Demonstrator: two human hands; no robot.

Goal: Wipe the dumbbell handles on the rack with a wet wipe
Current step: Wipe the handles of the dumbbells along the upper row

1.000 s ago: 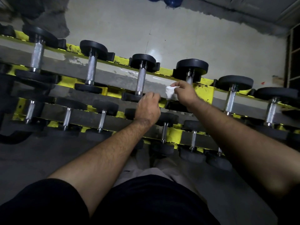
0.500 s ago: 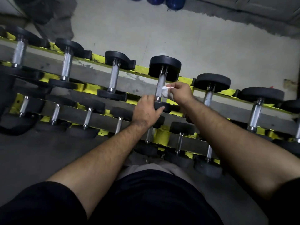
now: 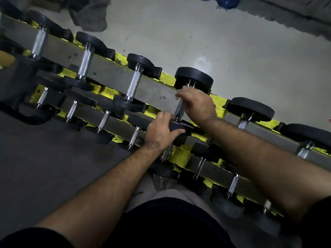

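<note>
Fingers of my right hand (image 3: 196,102) curled round the steel handle (image 3: 179,109) of a top-row dumbbell on the rack (image 3: 111,72), presumably to rub it; the wipe itself was hidden under that grip. My left hand (image 3: 161,130) gripped the near black weight (image 3: 179,127), likely to stop it rolling.

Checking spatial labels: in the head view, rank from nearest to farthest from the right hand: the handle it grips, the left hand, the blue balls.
1. Handle, in the right hand's grip.
2. Left hand, just below-left, on the near weight.
3. Blue balls, top edge, on the floor.
</note>
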